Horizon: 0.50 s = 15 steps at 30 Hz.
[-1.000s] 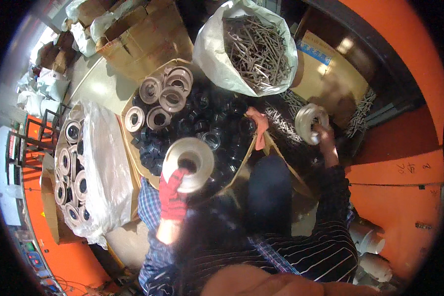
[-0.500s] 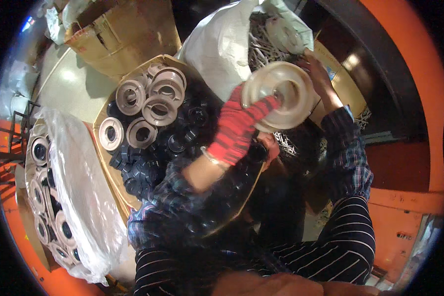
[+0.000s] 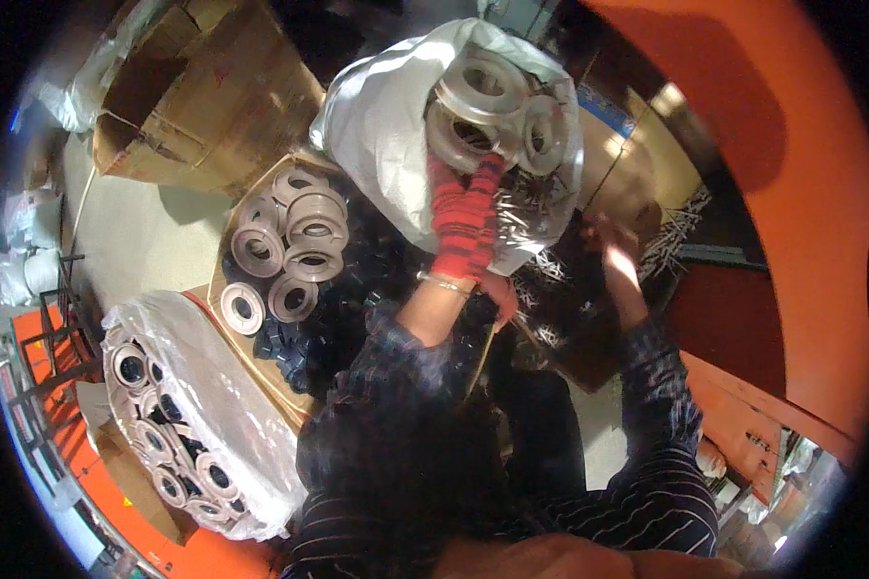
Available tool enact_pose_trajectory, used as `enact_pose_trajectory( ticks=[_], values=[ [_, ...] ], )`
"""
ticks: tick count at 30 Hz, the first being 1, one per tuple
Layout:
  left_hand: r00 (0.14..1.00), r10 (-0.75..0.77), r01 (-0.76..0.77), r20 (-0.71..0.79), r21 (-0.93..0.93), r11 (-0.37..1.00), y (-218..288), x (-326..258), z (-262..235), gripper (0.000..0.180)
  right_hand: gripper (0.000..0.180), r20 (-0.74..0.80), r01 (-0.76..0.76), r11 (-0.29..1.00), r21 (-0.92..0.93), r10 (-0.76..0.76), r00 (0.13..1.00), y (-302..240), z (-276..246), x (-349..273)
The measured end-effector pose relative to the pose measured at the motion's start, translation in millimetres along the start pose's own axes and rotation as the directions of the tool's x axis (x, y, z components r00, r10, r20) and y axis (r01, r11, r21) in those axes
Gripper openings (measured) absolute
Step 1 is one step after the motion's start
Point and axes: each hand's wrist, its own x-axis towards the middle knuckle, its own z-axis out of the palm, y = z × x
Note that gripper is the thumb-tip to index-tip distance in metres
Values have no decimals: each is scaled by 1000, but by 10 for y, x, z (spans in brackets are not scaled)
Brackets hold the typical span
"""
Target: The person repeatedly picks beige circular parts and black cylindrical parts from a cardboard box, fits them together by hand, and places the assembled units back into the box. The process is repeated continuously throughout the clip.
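Observation:
My left hand (image 3: 465, 227), in a red glove with black stripes, reaches into the mouth of a white woven sack (image 3: 372, 125). Its fingers are closed at the lower rim of a translucent plastic ring (image 3: 447, 145). Against that ring lies another wide ring (image 3: 465, 95), and a smaller-looking one (image 3: 532, 145) rests to their right. Thin pale plastic sticks (image 3: 521, 207) fill the sack around them. My bare right hand (image 3: 610, 239) is low at the right of the sack, above dark shadow; its fingers are blurred and partly lost in the dark.
Left of my left arm, an open carton (image 3: 261, 372) holds beige rings (image 3: 258, 249) and black plastic parts (image 3: 294, 349). A plastic-lined container (image 3: 208, 372) of similar rings stands further left. A large cardboard box (image 3: 232, 92) is behind. Orange machinery (image 3: 811, 241) borders the right.
My left hand has moved forward with the translucent rings, from above my lap side into the sack. My right hand has left the sack's edge and dropped lower. The view has shifted.

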Motion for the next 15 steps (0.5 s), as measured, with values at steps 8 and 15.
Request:
enact_pose_trajectory(
  ticks=[8, 15],
  values=[
    [981, -194, 192, 5, -151, 970, 346, -289, 75, 52, 24, 301, -117, 862, -493, 295, 907, -649, -951, -2703],
    [682, -275, -104, 677, 462, 881, 1824, -1772, 11, 29, 29, -132, -217, 781, -585, 172, 976, -2313, -2364, -3940]
  ],
)
